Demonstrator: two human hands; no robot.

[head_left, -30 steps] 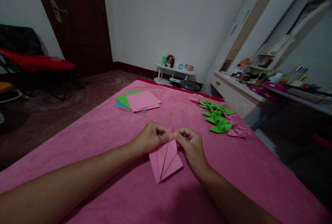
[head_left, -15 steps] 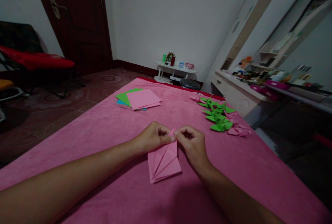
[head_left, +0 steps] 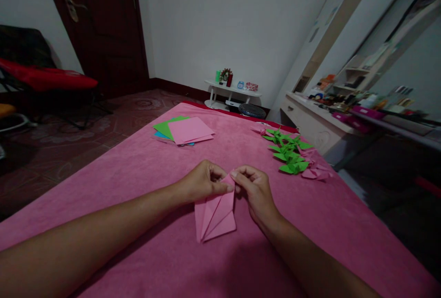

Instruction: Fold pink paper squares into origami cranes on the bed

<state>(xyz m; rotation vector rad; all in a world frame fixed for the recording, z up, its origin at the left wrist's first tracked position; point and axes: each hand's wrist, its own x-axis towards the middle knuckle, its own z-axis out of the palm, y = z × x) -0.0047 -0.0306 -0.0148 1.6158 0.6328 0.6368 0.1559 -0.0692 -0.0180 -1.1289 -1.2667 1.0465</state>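
Observation:
Both of my hands pinch the far end of a partly folded sheet of pink origami paper (head_left: 215,217). My left hand (head_left: 206,180) has its thumb laid over the paper's upper left side, with the fingers curled behind. My right hand (head_left: 253,187) grips the far tip between thumb and forefinger. Diagonal creases and loose flaps show on the near part of the paper, which points toward me. The underside and the fingertips behind the paper are hidden.
Square sheets of pink, green and blue paper (head_left: 189,130) lie stacked at the far left of the pink cloth (head_left: 138,243). Several folded green paper cranes (head_left: 292,164) and pink ones (head_left: 315,171) sit along the right edge. Beyond stands a cluttered dressing table (head_left: 317,114).
My right thumb and forefinger have moved onto the far tip, which now looks covered. The paper's near right corner has drawn in to the left, and its near flaps look narrower.

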